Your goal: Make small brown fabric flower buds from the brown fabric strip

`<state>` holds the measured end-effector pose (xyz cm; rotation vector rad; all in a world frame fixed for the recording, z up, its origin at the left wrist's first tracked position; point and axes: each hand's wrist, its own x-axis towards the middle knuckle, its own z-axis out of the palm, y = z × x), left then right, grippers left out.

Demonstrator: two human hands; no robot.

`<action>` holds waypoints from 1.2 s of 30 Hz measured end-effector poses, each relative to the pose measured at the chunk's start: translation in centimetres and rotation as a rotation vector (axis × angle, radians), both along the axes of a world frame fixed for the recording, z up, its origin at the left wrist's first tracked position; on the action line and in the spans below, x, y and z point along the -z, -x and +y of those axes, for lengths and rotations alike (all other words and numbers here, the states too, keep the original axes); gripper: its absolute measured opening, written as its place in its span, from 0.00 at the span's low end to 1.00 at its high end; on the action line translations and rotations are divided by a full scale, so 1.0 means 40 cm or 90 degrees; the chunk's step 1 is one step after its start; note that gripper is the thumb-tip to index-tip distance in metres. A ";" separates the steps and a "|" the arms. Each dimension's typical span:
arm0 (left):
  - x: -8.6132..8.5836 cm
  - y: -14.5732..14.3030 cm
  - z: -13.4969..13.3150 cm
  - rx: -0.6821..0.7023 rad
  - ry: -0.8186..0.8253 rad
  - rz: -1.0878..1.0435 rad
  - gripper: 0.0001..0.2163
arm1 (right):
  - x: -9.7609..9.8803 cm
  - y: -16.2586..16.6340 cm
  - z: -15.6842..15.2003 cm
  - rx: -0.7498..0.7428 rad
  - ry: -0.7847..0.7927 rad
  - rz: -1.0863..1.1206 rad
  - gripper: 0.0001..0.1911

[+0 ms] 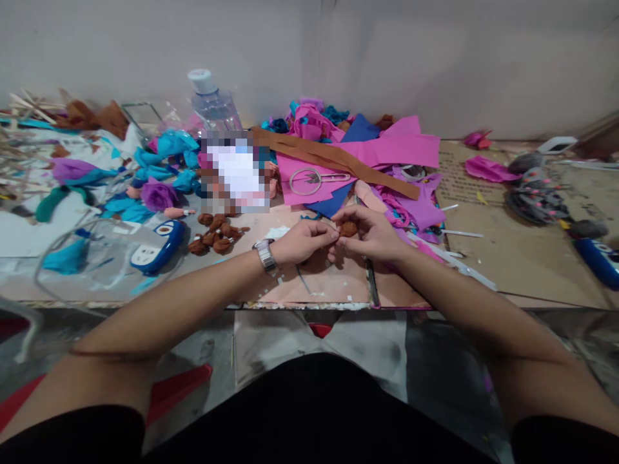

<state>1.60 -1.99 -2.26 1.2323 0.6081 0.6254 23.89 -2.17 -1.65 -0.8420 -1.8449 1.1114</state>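
A small brown crepe-paper ball (348,229) sits between my two hands over the table's front part. My right hand (374,235) curls its thumb and fingers around it. With thumb and forefinger pressed together, my left hand (305,241) pinches the ball's gathered left end; a watch is on that wrist. Left of my hands lies a pile of several similar brown balls (221,235). Beyond my hands, thread snips (316,181) rest on pink crepe paper (409,143), and a long brown paper strip (338,158) crosses that paper.
A clear bottle with a white cap (213,103) stands at the back. Blue power sockets (159,247) lie at left, near blue and purple paper flowers (158,194). Cardboard (483,238) covers the right side, with a dark netted bundle (536,196) on it.
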 end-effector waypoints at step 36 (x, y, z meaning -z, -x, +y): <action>-0.015 0.020 0.010 -0.078 -0.423 0.122 0.24 | -0.018 -0.002 0.006 -0.005 0.054 0.099 0.33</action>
